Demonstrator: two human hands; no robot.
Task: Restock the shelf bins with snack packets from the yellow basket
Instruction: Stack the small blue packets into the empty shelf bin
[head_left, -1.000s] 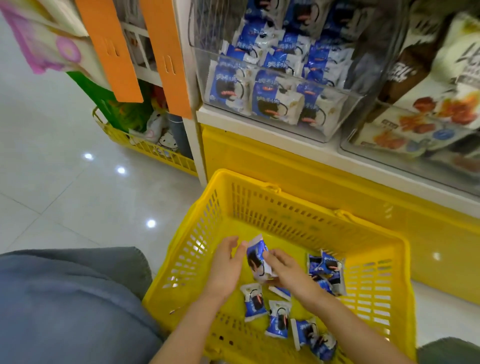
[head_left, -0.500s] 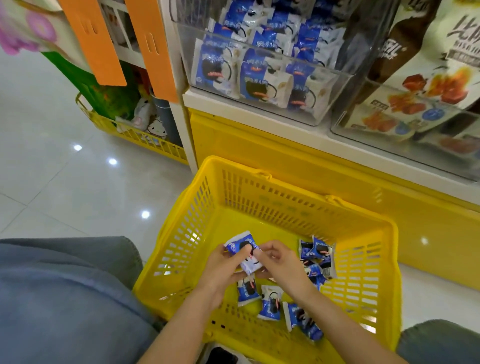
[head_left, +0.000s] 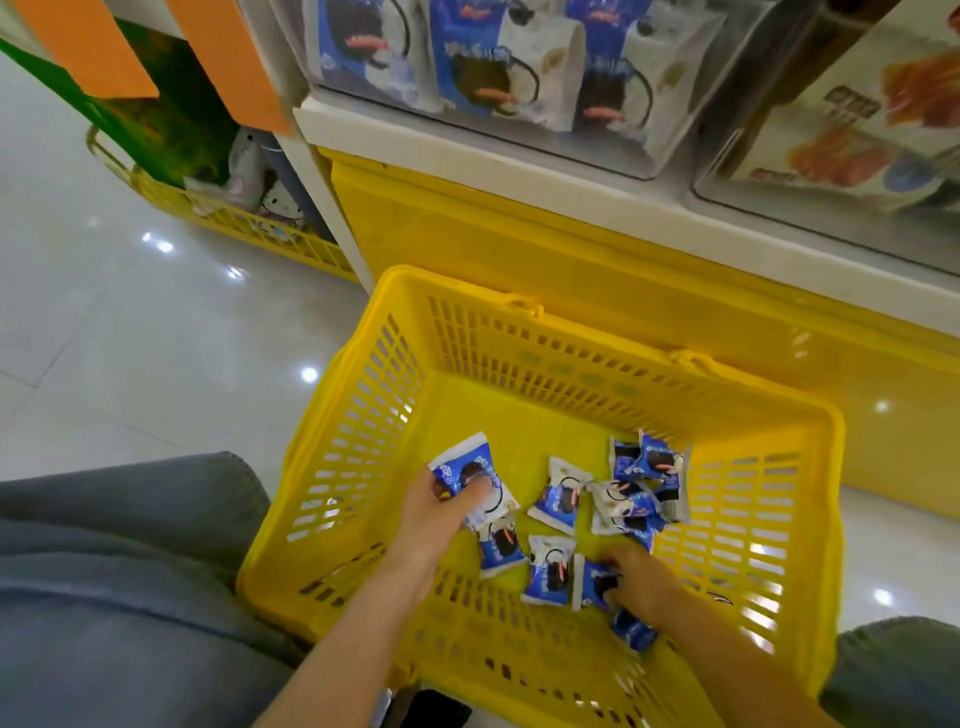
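Hands (head_left: 434, 512) on glossy, crinkled packets (head_left: 467, 470)

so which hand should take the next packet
Right: the right hand touches a loose packet low in the basket, while the left hand is busy gripping a raised packet.

Clear bin (head_left: 493, 78) of blue packets: top cut off by the upper edge, print too blurred to read; neighbouring bin (head_left: 831, 135): cropped at top and right, contents smeared into orange and brown patches. Right hand (head_left: 641, 579): fingertips buried among the loose packets (head_left: 558, 501), grip not discernible; left hand (head_left: 436, 514): count of its held packets (head_left: 467, 467) unclear. Yellow basket (head_left: 363, 405): near rim partly lost below the lower edge.
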